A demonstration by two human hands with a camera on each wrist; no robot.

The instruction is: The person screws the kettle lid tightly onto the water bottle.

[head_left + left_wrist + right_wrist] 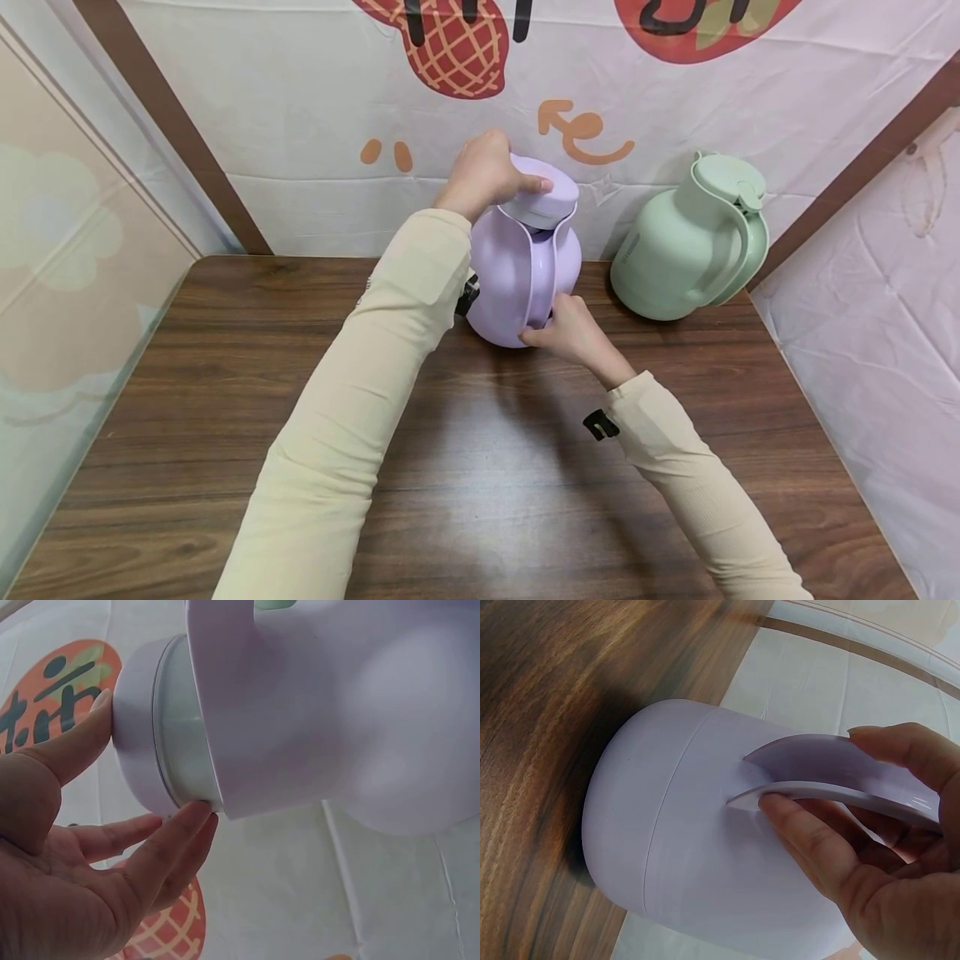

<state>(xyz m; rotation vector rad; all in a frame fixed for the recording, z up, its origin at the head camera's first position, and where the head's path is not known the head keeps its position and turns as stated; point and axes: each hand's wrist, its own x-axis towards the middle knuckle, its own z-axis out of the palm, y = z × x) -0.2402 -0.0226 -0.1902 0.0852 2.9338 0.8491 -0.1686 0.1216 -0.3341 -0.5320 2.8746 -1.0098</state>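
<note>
A lilac thermos jug (498, 271) stands on the table near the back wall, its handle (542, 279) facing me. My left hand (483, 177) grips the jug's lid (553, 204) from the left, with the thumb across its top. In the left wrist view, the lid (139, 727) sits partly raised, showing a pale band (184, 727) above the neck; the fingertips touch that band. Low on the handle, my right hand (573, 332) holds on with thumb and fingers, as the right wrist view also shows at the handle's edge (825, 791). The jug's inside is hidden.
A mint-green thermos jug (667, 250) with its lid on stands to the right, near the back corner. Behind both jugs hangs a white printed cloth (300, 108). The dark wooden table (480, 483) stretches toward me, with cloth panels along both sides.
</note>
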